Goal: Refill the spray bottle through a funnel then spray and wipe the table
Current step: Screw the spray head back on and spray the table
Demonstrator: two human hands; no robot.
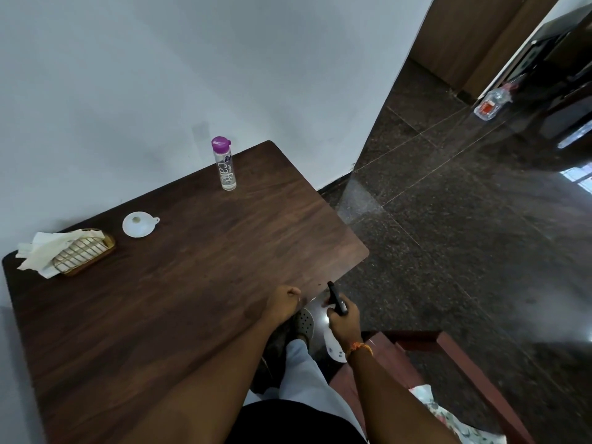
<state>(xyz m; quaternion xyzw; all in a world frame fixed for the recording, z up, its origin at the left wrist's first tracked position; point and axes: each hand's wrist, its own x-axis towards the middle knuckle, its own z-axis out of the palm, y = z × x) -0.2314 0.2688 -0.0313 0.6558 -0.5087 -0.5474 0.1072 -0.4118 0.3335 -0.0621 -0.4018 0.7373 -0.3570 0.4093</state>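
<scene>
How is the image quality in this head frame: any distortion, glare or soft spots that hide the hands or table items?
Head view: wide-angle bending curves the table edges and wall; glare patches on the polished floor; even, soft lighting on the table; the funnel and purple-capped bottle read clearly; the right hand and spray bottle are slightly soft; the left hand is dim.

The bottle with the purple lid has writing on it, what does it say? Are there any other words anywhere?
"café": big white letters running down the side of the clear bottle with the purple lid on the table.
Small dark print above that word on the same bottle: too small to read.
Red label on the clear bottle on the floor: too blurred to read.
Nothing else shows any words.
</scene>
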